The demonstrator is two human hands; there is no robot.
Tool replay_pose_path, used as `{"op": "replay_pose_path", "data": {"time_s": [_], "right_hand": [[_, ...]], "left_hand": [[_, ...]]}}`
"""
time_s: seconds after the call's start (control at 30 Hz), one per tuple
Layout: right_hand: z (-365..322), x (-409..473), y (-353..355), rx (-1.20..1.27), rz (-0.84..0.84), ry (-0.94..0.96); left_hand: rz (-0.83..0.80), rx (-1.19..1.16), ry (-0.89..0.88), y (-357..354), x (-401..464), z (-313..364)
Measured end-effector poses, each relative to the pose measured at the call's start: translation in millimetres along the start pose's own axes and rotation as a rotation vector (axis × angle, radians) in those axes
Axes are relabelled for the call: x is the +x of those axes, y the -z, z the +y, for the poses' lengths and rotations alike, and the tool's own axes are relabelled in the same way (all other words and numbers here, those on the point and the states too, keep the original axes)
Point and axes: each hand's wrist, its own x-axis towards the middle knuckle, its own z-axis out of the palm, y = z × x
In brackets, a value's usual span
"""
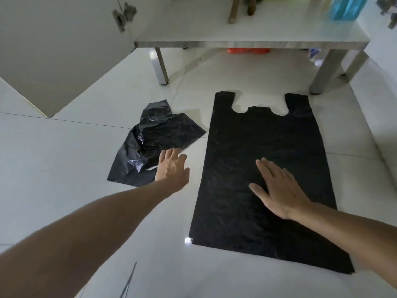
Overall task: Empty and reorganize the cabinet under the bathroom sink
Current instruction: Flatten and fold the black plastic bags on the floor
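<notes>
Palm of my right hand lies flat, pinning the smoothed bag to the floor for folding; my open left hand reaches onto the crumpled bag beside it.

The cabinet floor serves as landmark. On it, a blue translucent container is blurred and cut off by the top edge, as are two brown objects left of it. Beneath it, an orange thing and a white bottle show only partly. In front of it, the left hand hides part of a crumpled black bag.
</notes>
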Motion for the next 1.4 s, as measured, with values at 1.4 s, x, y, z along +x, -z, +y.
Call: {"op": "replay_pose_path", "data": {"time_s": [1.4], "right_hand": [[-80.7, 109.4, 258.6, 0.853, 0.652, -0.057]], "left_hand": [[0.592, -0.955, 0.136, 273.5, 115.0, 23.4]]}}
